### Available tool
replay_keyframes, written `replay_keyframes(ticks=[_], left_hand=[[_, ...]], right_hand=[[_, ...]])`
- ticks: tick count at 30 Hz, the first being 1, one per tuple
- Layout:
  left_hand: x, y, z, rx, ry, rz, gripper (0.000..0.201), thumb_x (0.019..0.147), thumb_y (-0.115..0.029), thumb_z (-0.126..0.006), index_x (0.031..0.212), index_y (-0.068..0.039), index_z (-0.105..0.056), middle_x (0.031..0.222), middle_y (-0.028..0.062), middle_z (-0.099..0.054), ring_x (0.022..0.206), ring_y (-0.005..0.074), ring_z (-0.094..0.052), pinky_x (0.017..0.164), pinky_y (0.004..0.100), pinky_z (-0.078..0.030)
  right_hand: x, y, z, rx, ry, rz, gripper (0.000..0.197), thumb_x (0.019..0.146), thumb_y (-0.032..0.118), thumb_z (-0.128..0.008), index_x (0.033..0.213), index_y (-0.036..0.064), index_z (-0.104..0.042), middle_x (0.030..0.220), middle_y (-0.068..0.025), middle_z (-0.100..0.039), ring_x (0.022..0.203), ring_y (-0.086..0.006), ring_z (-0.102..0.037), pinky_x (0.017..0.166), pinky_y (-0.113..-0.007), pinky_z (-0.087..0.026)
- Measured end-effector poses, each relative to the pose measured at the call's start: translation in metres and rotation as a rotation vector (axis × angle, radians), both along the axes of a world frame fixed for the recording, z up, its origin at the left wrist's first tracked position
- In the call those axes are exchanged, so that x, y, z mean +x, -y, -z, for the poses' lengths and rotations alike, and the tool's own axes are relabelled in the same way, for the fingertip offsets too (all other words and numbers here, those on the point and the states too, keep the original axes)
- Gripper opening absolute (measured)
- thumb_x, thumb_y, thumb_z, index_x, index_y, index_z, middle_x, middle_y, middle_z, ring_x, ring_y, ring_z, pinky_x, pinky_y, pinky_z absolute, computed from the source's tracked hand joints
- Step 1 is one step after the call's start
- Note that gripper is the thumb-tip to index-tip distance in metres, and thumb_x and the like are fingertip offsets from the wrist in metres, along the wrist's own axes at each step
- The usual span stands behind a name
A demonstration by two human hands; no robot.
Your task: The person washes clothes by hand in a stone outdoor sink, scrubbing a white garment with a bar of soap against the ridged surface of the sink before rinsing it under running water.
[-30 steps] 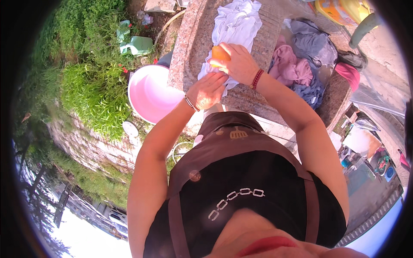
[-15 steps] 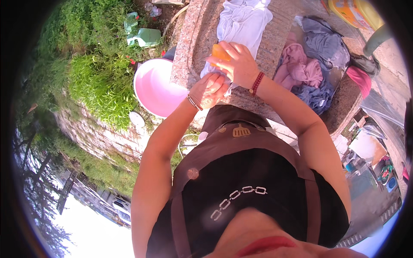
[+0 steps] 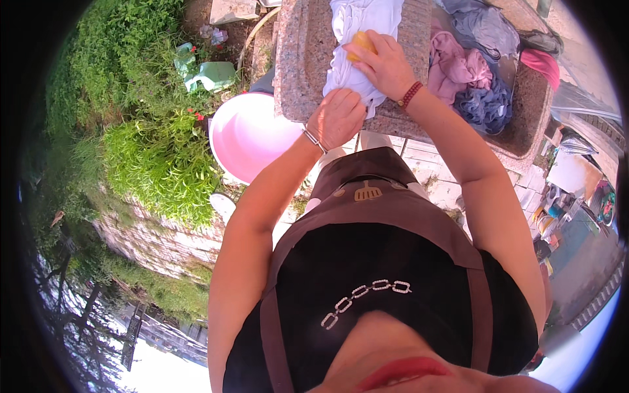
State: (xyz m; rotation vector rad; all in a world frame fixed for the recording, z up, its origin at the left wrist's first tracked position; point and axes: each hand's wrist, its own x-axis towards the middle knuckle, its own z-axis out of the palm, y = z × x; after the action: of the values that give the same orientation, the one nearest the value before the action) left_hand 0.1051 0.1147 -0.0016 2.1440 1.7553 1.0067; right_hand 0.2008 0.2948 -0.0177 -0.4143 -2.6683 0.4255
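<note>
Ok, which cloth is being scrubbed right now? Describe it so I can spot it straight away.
Find the grey stone slab at the top, beside the pink basin. The white cloth lies stretched along it, under both hands: the left hand pins its near end, the right hand presses a yellow bar onto it. It alone is white; the pile to the right is pink, blue and grey.

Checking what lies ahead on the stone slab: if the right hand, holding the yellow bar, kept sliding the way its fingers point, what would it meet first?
Probably only more of the white garment; the right hand points up along it.
</note>
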Motion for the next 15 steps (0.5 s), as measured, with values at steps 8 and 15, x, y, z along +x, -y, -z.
replay_keyframes(ticks=[8,15], left_hand=[[-0.022,0.008,0.001,0.089,0.103,-0.154,0.024,0.071,0.004,-0.065,0.091,0.003,-0.054,0.103,0.0176,-0.052,0.095,0.0349,-0.052,0.082,0.0398,-0.044],[-0.047,0.036,-0.005,-0.112,0.376,-0.363,0.025,0.076,0.003,-0.058,0.1,0.004,-0.053,0.1,0.0196,-0.051,0.082,0.0366,-0.053,0.073,0.0416,-0.046]], right_hand=[[-0.031,0.007,0.0,-0.219,0.094,0.046,0.035,0.085,0.025,-0.063,0.12,0.0208,-0.061,0.105,-0.0124,-0.061,0.092,-0.0323,-0.058,0.084,-0.041,-0.047],[-0.036,0.065,-0.025,0.02,0.25,0.049,0.041,0.088,0.03,-0.061,0.128,0.0243,-0.056,0.122,-0.0109,-0.053,0.108,-0.0282,-0.052,0.092,-0.039,-0.045]])
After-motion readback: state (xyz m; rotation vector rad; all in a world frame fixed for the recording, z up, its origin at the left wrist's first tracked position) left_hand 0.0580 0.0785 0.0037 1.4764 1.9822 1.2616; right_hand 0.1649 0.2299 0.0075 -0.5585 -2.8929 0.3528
